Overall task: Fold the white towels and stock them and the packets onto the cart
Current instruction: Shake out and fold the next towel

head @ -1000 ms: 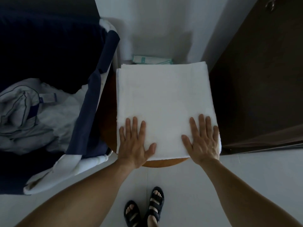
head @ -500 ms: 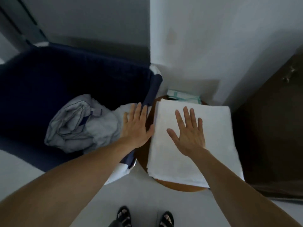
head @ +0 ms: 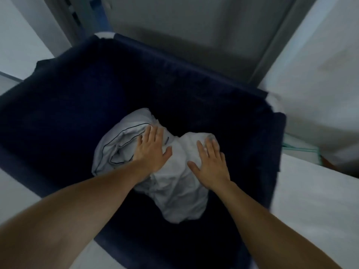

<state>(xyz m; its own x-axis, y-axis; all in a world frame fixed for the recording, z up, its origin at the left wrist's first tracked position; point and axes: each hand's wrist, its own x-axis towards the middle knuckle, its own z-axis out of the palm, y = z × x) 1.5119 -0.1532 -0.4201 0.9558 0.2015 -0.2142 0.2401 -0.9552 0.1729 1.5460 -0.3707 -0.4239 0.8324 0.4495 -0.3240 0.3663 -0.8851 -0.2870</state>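
A crumpled heap of white linen [head: 174,183] lies inside the dark blue cloth bin [head: 77,105] of the cart. My left hand [head: 152,149] lies flat on the heap's left part, where a thin dark piping line shows. My right hand [head: 210,166] lies over the heap's right part with fingers spread and straight. Neither hand grips the cloth. The folded white towel [head: 314,206] lies at the right edge of view, beside the bin. A sliver of a teal-edged packet [head: 299,149] shows behind the towel.
The bin has white frame corners [head: 273,99] and stands against a grey wall [head: 194,26]. A white wall [head: 320,74] rises at the right. Light floor [head: 17,193] shows at the left of the bin.
Both hands left the folded towel on the round table and moved left into the blue bin, where they now lie on the crumpled linen. The view swung left with them.
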